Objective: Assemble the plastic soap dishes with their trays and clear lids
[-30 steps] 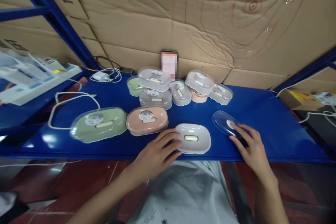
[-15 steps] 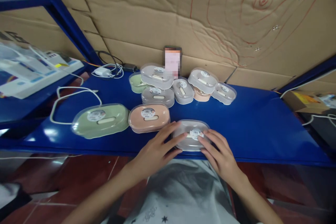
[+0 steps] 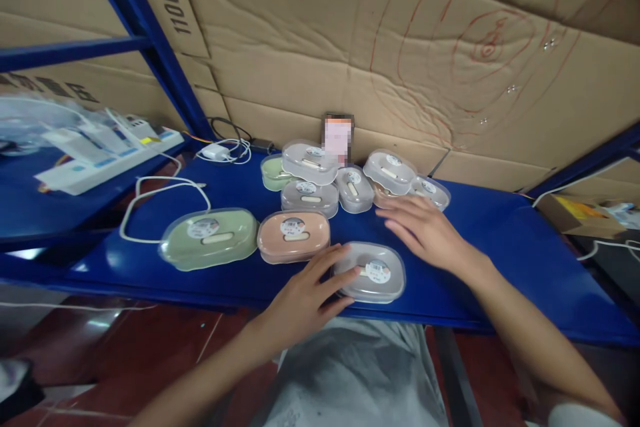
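A grey oval box (image 3: 376, 287) with a clear lid and a round label sits near the front edge of the blue shelf. My left hand (image 3: 313, 287) lies over its left end, fingers spread, the fingertips touching the lid. Raised off that box, my right hand (image 3: 425, 230) is open with fingers stretched toward the back group; it partly hides a peach box (image 3: 384, 196) there. A second peach box (image 3: 290, 247) and a green box (image 3: 220, 253) stand in a row left of my left hand.
At the back, several grey boxes (image 3: 310, 203) crowd together, some stacked, beside another green one (image 3: 271, 172). A phone (image 3: 338, 137) leans on the cardboard wall (image 3: 280, 73). White cable (image 3: 130, 210) and a power strip (image 3: 120, 160) are at left, an open carton (image 3: 575, 207) at right.
My right hand has left the front grey box and moved up and right toward the back boxes. My left hand stays on the front box. The view has shifted slightly.
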The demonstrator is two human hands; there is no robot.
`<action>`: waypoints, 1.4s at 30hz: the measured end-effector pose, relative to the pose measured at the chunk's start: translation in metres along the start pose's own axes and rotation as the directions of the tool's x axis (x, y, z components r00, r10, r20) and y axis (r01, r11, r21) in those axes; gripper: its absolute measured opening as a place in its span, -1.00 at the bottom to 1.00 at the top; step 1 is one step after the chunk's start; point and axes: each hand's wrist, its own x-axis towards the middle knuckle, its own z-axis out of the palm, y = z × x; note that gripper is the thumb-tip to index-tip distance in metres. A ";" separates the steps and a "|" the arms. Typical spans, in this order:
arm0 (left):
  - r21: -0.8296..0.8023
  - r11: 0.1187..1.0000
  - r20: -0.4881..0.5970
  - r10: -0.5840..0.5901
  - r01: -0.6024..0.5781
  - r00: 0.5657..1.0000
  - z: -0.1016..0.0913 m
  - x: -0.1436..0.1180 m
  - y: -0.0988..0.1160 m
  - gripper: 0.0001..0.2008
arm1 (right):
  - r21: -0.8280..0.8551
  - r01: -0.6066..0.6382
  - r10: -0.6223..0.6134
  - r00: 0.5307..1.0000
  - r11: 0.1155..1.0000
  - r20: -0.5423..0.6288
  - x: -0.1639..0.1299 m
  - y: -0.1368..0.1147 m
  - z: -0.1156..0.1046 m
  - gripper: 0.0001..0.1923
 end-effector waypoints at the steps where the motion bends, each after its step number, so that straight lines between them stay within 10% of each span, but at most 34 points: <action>1: 0.000 1.000 0.006 -0.004 0.004 1.000 -0.001 0.000 0.001 -0.56 | -0.052 0.014 -0.014 1.000 0.999 -0.001 0.024 0.014 0.002 -0.67; 10: 0.004 1.000 0.046 0.011 -0.011 0.999 -0.004 0.000 0.001 -0.52 | -0.210 0.090 -0.060 0.988 0.974 0.145 0.161 0.072 0.062 -0.60; 29: 0.017 1.000 0.043 0.020 -0.021 0.999 -0.003 -0.001 0.000 -0.56 | -0.249 0.019 0.014 0.992 0.968 0.129 0.185 0.091 0.075 -0.61; 35: 0.023 1.000 0.048 0.017 -0.018 0.999 -0.004 -0.001 0.000 -0.57 | -0.147 0.034 -0.028 0.999 0.989 0.040 0.144 0.070 0.048 -0.59; 42: 0.025 1.000 0.061 0.005 -0.007 0.998 -0.005 -0.003 0.000 -0.53 | 0.186 0.087 -0.109 0.987 0.979 0.115 -0.012 -0.014 0.019 -0.44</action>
